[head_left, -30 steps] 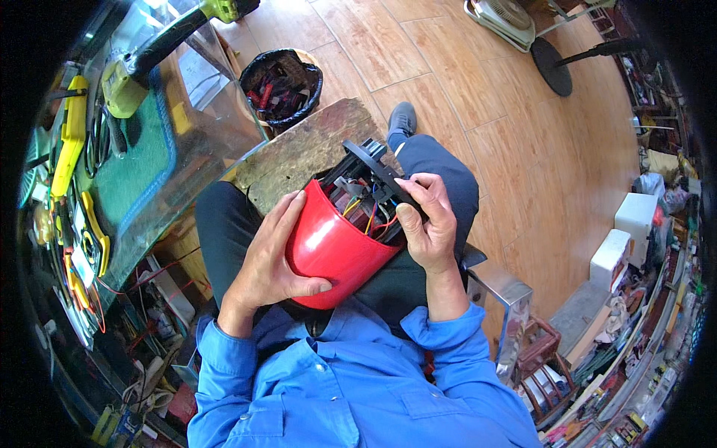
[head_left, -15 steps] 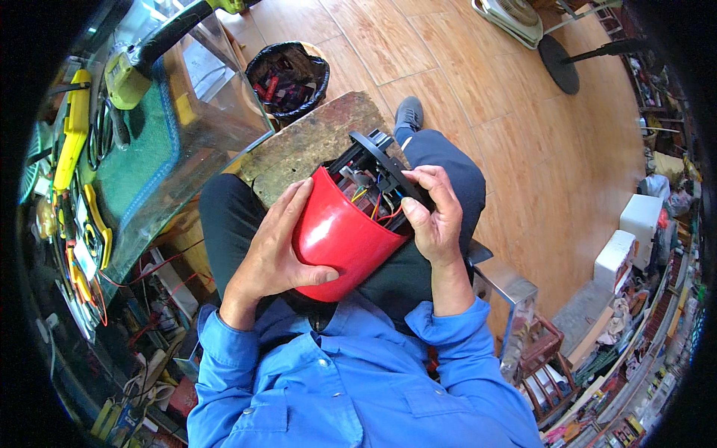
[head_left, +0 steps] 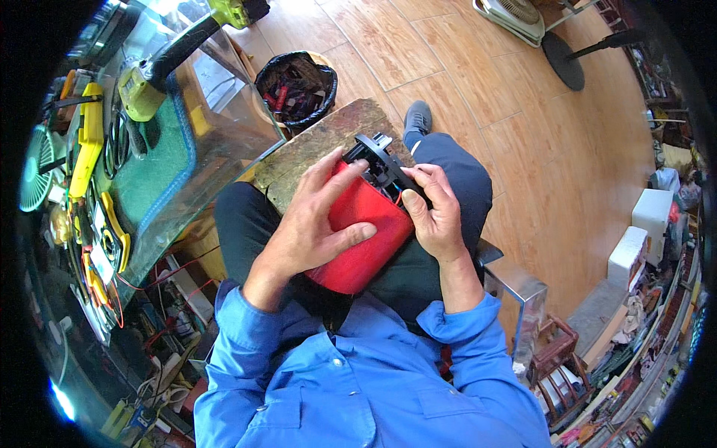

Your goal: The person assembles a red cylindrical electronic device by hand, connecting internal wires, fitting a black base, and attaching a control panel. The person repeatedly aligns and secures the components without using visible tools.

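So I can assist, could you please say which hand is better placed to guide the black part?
The right hand, probably: it grips the black part by its edge, while the left hand spreads over the red shell.

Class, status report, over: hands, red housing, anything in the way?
Right hand pinching black end cap. Left hand spread over red housing. Cap stands off housing rim. Left hand partly hides housing.

Part of the red shell (head_left: 366,250) is covered by the left hand (head_left: 306,220). Near the left fingers (head_left: 336,183), most wires (head_left: 398,198) are hidden. By the right fingers (head_left: 433,183), part of the black lid (head_left: 387,158) is concealed. Beyond both, a white machine (head_left: 515,22) is cut off by the upper edge; scraps (head_left: 287,93) cannot be told apart.
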Motion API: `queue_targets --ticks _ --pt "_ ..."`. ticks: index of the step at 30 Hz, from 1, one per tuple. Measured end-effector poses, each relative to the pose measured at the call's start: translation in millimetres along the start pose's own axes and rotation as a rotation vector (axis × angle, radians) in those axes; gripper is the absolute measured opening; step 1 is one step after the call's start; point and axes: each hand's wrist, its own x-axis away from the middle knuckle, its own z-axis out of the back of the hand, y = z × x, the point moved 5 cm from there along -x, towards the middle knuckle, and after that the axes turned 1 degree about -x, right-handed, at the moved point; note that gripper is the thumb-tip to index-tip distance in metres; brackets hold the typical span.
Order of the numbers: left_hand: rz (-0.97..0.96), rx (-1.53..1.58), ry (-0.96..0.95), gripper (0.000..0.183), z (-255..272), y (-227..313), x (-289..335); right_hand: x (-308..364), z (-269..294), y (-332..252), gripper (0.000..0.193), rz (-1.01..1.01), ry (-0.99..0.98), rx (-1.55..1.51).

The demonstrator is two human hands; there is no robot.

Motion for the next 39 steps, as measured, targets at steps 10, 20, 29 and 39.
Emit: queue_targets --ticks 10,20,29,39 --pt "0.042 -0.029 0.061 0.053 -3.7 -13.0 -0.4 -7.4 -17.4 6.1 0.032 -0.038 0.049 0.072" --pt "0.055 -0.04 0.121 0.045 -12.2 -20.1 -4.0 -9.4 -17.9 9.3 0.034 -0.032 0.096 0.119" --pt "0.053 -0.088 0.118 0.046 -15.2 -10.1 -5.7 4.3 -7.2 -13.6 0.018 0.174 0.108 0.185" --pt "0.043 -0.131 0.12 0.047 -19.1 -7.0 -3.5 -4.9 -14.5 -26.8 0.015 0.088 -0.018 0.367"
